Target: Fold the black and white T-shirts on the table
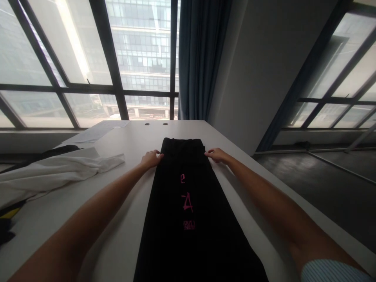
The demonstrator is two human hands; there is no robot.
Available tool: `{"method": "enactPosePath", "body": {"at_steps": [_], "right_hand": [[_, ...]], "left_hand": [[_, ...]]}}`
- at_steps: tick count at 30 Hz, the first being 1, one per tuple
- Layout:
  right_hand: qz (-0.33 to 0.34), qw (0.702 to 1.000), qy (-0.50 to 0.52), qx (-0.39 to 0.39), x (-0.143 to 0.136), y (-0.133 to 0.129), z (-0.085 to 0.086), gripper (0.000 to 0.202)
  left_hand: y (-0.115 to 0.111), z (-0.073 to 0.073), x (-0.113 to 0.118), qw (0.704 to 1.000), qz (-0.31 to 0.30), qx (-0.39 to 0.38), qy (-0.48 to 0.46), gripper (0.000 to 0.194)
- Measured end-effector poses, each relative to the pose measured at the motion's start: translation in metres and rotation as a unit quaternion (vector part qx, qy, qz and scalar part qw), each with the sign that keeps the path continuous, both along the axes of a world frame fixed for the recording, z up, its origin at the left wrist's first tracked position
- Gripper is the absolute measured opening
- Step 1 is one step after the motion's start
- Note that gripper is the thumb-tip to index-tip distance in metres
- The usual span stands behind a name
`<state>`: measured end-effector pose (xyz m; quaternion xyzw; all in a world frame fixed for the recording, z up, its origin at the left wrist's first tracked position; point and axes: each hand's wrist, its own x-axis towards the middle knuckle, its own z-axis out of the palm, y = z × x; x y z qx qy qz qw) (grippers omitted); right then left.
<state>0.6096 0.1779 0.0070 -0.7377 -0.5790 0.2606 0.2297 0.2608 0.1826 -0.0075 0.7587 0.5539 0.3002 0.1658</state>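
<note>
A black garment (188, 250) with pink lettering down its middle lies in a long folded strip, running from the near edge of the view towards the window. Whether it is a shirt or something else, I cannot tell. Close to its far end, my left hand (151, 159) is closed on the left edge, thumb and fingers pinching the cloth. Level with it on the opposite side, my right hand (216, 154) pinches the right edge. The far end looks slightly bunched or folded over. The near end runs out of view.
Beneath the garment is a white table (117, 243). White cloth (55, 168) is heaped on the left, over dark fabric (6, 231) with a yellow patch. Pale sheets (91, 132) lie at the back left. Beyond stand windows, a blue curtain (199, 58) and a pillar (264, 70).
</note>
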Motion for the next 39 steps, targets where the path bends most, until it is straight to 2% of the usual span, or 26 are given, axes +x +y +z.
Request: {"method": "enactPosePath", "body": {"at_steps": [5, 9, 12, 15, 18, 20, 26, 28, 30, 33, 35, 39], "right_hand": [[0.002, 0.996, -0.032, 0.084, -0.006, 0.053, -0.025, 0.044], [-0.018, 0.996, -0.024, 0.087, -0.010, 0.082, -0.039, 0.040], [-0.034, 0.995, -0.026, 0.088, -0.011, 0.096, -0.044, 0.036], [-0.032, 0.994, -0.036, 0.097, -0.015, 0.106, -0.045, 0.037], [-0.009, 0.993, -0.049, 0.111, -0.026, 0.115, -0.044, 0.041], [0.021, 0.988, -0.072, 0.138, -0.040, 0.123, -0.042, 0.042], [0.073, 0.963, -0.120, 0.232, -0.100, 0.159, -0.026, 0.045], [0.080, 0.962, -0.118, 0.231, -0.117, 0.167, -0.020, 0.053], [0.091, 0.968, -0.123, 0.197, -0.130, 0.168, -0.016, 0.062], [0.116, 0.976, -0.150, 0.111, -0.140, 0.154, -0.017, 0.070], [0.130, 0.973, -0.177, 0.072, -0.140, 0.135, -0.019, 0.071], [0.183, 0.952, -0.234, 0.075, -0.134, 0.085, -0.022, 0.063]], "left_hand": [[0.069, -0.017, 0.025, 0.997, 0.061, -0.030, 0.040, 0.039], [0.113, -0.028, 0.040, 0.992, 0.097, -0.052, 0.058, 0.036], [0.137, -0.033, 0.043, 0.989, 0.114, -0.062, 0.066, 0.036], [0.149, -0.036, 0.036, 0.989, 0.124, -0.042, 0.071, 0.035], [0.152, -0.032, 0.018, 0.987, 0.142, -0.010, 0.077, 0.036], [0.152, -0.025, 0.002, 0.984, 0.156, 0.009, 0.084, 0.037], [0.156, 0.017, -0.045, 0.968, 0.213, 0.063, 0.117, 0.050], [0.160, 0.029, -0.057, 0.963, 0.226, 0.061, 0.132, 0.054], [0.163, 0.035, -0.070, 0.961, 0.230, 0.030, 0.149, 0.062], [0.159, 0.032, -0.086, 0.956, 0.232, -0.047, 0.174, 0.071], [0.147, 0.025, -0.092, 0.954, 0.211, -0.085, 0.194, 0.067], [0.098, 0.006, -0.084, 0.966, 0.105, -0.078, 0.221, 0.061]]}}
